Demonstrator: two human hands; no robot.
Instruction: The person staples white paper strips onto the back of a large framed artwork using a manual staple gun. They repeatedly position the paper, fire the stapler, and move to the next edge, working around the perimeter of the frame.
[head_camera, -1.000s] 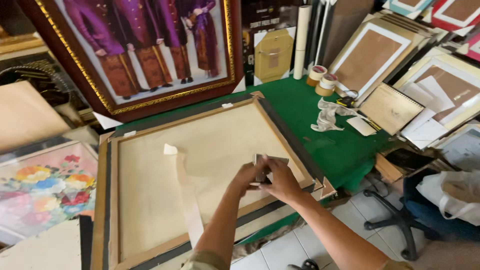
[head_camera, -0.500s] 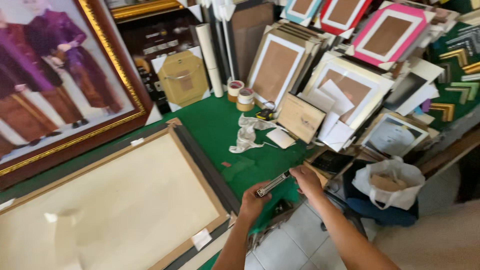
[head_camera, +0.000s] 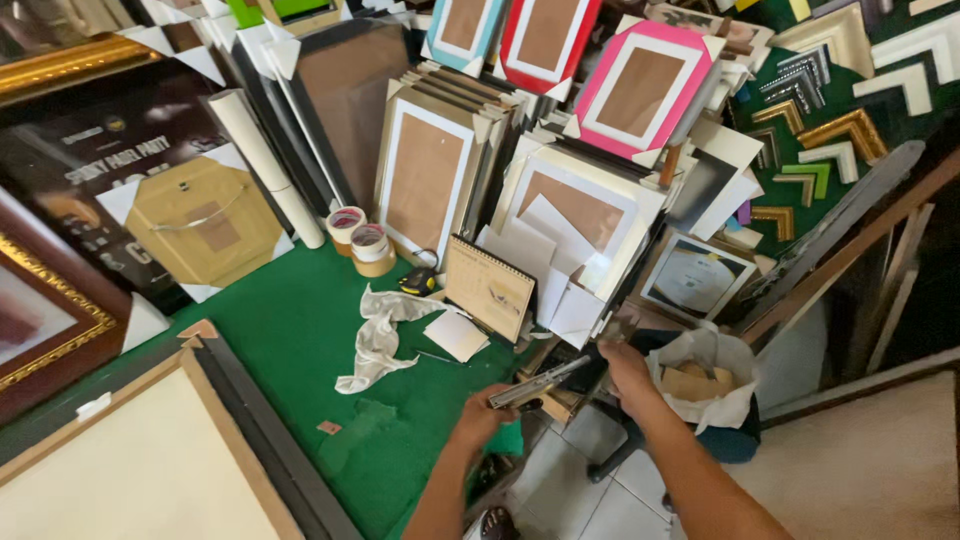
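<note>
A long grey metal hand tool, like a framing gun, is held level just past the right edge of the green table. My left hand grips its near end. My right hand closes on its far end, above a white plastic bag of cardboard scraps. The back of a large frame lies at the lower left, away from both hands.
On the green table lie a crumpled white rag, a white card, a standing desk calendar, a yellow-black tape measure and two tape rolls. Stacked picture frames crowd the back. Tiled floor shows below my arms.
The view has swung right, off the large frame. My hands left the frame's back and now hold the metal tool at the table's right edge, further right than half a second ago.
</note>
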